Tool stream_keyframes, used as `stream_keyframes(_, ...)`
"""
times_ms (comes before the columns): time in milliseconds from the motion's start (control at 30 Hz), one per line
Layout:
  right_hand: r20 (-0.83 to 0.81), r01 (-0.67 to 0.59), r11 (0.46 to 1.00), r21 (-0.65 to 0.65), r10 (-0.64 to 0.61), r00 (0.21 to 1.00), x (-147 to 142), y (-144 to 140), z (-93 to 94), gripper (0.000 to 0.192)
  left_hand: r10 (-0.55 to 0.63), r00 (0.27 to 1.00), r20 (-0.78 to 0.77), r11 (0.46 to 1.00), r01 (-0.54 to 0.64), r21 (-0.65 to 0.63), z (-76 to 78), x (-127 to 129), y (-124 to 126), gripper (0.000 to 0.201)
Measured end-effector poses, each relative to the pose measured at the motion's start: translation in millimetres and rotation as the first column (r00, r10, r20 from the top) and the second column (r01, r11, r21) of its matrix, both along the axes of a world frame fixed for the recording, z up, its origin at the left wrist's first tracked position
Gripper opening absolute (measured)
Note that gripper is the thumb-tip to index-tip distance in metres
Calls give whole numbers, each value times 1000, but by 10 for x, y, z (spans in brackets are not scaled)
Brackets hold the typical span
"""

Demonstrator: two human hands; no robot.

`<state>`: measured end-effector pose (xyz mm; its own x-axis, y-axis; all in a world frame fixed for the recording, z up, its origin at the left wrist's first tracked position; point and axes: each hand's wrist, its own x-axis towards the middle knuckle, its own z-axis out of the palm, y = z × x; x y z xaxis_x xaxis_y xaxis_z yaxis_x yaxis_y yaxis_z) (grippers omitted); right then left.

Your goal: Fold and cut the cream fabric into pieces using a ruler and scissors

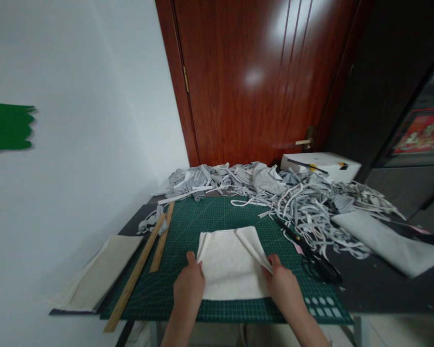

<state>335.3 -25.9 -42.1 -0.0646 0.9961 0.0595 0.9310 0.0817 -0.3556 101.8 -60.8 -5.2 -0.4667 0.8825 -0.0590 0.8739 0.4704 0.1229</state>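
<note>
A cream-white piece of fabric [235, 270], roughly square and seemingly folded, lies on a green cutting mat [188, 214] in front of me. My left hand [189, 282] pinches its left edge between thumb and fingers. At the opposite edge my right hand [282, 284] grips the cloth, where a slanting fold runs up towards the far right corner. Both hands rest low, close to the mat. To the right of the fabric lies a pair of black-handled scissors [320, 265], nearest to my right hand.
Two wooden rulers, a long one [135, 274] and a shorter one [162, 246], lie left of the fabric. Folded cream cloth [104, 270] sits at the left edge. Grey fabric strips [311, 212] heap along the back and right, before a white box [323, 164]. Another pale cloth [386, 241] lies right.
</note>
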Motion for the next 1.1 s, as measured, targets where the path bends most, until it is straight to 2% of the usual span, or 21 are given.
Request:
stream_keyframes(133, 52, 57, 994, 94, -62, 997, 77, -79, -103, 21, -17, 999, -39, 1000, 18, 22, -27, 10, -45, 25)
stream_keyframes(267, 126, 30, 979, 199, -56, 990, 127, -167, -163, 18, -21, 998, -59, 1000, 21, -9, -8, 20, -72, 24)
stream_keyframes(367, 172, 42, 982, 185, -74, 982, 159, -211, -166, 19, -19, 998, -65, 999, 17, -30, -3, 4, -80, 25)
stream_keyframes(500, 209, 53, 985, 164, -87, 974, 214, -248, -187, 22, -28, 994, -109, 1000, 28, 3, -49, -28, -102, 29)
stream_keyframes(833, 213, 80, 969, 235, -132, 968, 319, -333, -264, 26, -87, 975, -202, 995, 95, 31, -116, -89, -179, 32)
stream_keyframes(1000, 208, 42, 957, 288, -106, 972, 332, -351, -235, 23, -116, 951, -286, 989, 138, 57, -156, -242, -216, 35)
stream_keyframes(1100, 186, 42, 956, 291, -100, 977, 324, -352, -220, 22, -86, 954, -287, 992, 110, 67, -95, -344, -230, 30)
